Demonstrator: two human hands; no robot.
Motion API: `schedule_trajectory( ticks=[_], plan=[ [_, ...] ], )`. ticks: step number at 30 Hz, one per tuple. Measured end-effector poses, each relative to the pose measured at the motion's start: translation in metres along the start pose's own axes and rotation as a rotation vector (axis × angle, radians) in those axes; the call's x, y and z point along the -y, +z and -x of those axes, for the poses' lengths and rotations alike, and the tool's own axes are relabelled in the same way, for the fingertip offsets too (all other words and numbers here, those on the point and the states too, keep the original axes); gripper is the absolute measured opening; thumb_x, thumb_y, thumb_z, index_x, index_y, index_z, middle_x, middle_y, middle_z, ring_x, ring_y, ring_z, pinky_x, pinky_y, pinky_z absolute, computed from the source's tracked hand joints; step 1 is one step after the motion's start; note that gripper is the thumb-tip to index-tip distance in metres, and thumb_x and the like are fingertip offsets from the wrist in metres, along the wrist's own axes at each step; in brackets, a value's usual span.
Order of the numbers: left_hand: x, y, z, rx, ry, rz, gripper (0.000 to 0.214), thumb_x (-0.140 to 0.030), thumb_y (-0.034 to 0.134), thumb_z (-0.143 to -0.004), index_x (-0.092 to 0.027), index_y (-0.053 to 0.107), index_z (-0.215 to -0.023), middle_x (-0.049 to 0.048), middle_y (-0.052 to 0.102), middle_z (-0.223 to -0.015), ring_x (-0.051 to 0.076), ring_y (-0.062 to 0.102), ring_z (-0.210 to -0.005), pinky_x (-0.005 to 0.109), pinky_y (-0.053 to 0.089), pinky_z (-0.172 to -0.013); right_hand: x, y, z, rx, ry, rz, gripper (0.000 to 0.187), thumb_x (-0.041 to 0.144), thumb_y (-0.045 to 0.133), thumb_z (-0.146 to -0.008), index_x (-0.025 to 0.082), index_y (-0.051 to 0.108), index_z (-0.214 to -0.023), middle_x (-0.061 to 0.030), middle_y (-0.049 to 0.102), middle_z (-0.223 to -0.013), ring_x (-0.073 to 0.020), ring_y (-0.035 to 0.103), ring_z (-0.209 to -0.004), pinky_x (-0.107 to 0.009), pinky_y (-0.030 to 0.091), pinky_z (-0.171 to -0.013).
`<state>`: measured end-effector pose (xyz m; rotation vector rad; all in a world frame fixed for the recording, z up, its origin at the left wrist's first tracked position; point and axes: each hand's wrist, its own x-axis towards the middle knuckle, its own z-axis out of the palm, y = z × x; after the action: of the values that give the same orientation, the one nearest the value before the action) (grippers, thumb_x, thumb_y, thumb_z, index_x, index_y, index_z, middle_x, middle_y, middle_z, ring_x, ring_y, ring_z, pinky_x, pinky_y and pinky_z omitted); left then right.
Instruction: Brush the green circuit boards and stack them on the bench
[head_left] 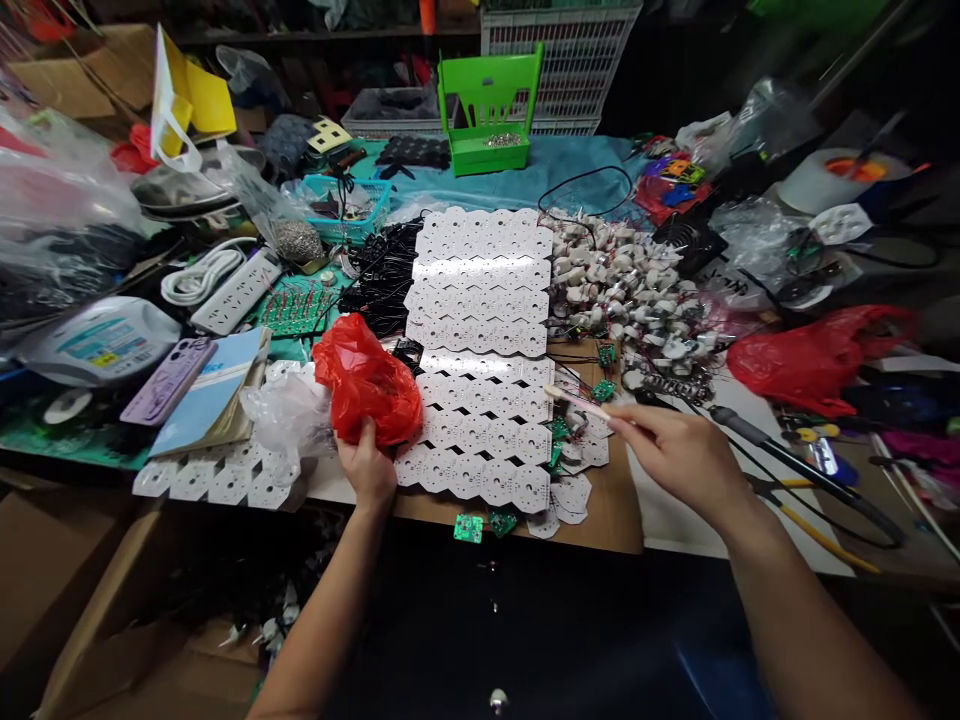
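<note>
My left hand (367, 465) is closed on a crumpled red plastic bag (369, 385), held at the left edge of the white circuit board panels (480, 435). Between the fingers of my right hand (671, 450) is a thin pale brush-like stick (581, 402). Its cream-coloured end points left, over the right edge of the lower panels; whether it touches them I cannot tell. The panels lie in rows with scalloped edges and small holes. Small green circuit boards (469, 528) and loose white board pieces (571, 498) lie around their lower right.
White wired parts (622, 270) are heaped right of the panels, with a soldering iron (750, 430) nearer me. Leftward are a clear plastic bag (289, 415), a notebook (214, 385), a purple phone (169, 380) and a power strip (238, 290). A green chair-shaped holder (491, 155) stands behind.
</note>
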<state>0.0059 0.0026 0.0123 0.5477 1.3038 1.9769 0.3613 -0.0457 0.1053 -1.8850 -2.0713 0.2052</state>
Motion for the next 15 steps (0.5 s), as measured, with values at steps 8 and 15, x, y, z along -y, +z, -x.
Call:
schedule_trajectory(
  ticks=[8,15],
  plan=[
    [0.0,0.0,-0.001,0.007,0.0,0.026,0.059,-0.037,0.086,-0.068,-0.02,0.064,-0.12,0.0122,0.064,-0.132,0.026,0.063,-0.116,0.043,0.049,-0.104,0.003,0.019,-0.023,0.061,0.095,0.129,0.03,0.036,0.05,-0.095,0.028,0.077,-0.106,-0.0032,0.078,-0.096,-0.0221,0.072,-0.08,-0.029,0.046,-0.063],
    [-0.001,0.0,0.0,0.026,0.027,0.022,0.053,-0.035,0.084,-0.071,-0.02,0.065,-0.119,0.0118,0.064,-0.131,0.025,0.063,-0.116,0.04,0.048,-0.106,0.022,0.009,-0.031,0.051,0.073,0.086,0.032,0.039,0.048,-0.096,0.029,0.076,-0.107,-0.0017,0.078,-0.095,-0.0201,0.069,-0.077,-0.028,0.042,-0.063]
  ],
)
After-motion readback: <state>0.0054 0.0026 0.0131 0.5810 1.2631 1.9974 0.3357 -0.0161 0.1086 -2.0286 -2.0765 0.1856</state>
